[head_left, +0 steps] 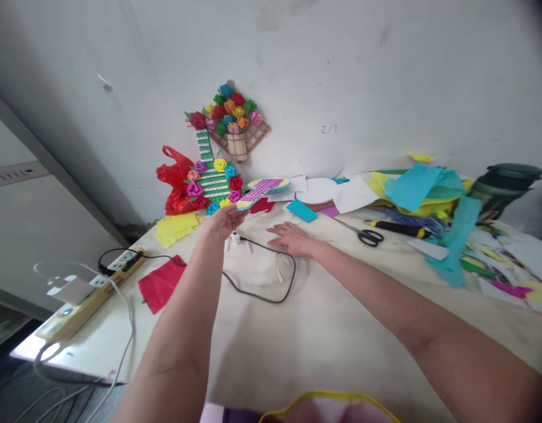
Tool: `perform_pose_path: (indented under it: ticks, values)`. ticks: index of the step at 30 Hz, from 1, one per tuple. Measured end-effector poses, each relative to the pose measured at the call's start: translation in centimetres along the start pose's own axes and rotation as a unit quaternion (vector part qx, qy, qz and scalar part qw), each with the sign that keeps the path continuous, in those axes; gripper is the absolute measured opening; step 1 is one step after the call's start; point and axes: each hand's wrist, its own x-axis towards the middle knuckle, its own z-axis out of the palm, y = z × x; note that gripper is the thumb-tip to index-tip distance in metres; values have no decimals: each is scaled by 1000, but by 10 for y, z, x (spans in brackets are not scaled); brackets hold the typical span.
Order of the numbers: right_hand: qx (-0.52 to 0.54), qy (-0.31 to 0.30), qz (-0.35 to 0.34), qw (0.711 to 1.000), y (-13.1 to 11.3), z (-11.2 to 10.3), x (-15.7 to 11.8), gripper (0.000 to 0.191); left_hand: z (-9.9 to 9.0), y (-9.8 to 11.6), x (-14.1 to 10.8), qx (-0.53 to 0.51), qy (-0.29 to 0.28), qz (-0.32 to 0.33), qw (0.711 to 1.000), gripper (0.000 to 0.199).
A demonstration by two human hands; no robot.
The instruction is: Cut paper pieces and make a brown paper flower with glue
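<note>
My left hand (228, 220) is closed on the near end of a guitar-shaped craft piece (264, 189), purple-striped with yellow and blue edges. The piece is held near the back of the table. My right hand (291, 239) rests palm down on the table with its fingers spread, holding nothing. Between and just below the hands are a small white plug-like piece (235, 237) and a looped black cord (271, 301). A teal rectangle (302, 210) and a red piece (262, 205) lie behind my right hand.
A green striped craft with paper roses (215, 183) leans at the back, near a flower basket decoration (238, 147). Scissors (370, 237), a black-handled tool (398, 228) and coloured scraps (414, 185) lie right. A power strip (90, 299) and red sheet (162, 284) are left.
</note>
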Motion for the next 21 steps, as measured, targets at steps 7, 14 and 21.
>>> perform_pose_path:
  ticks: [7,14,21]
  values:
    - [-5,-51,-60,997,-32,-1,-8,33,17,-24,-3,-11,-15,-2,1000,17]
    - [65,-33,7,997,-71,35,-25,64,34,-57,-6,7,13,-6,1000,10]
    - [20,-4,73,997,-36,30,-53,51,44,-72,-4,86,41,-74,993,13]
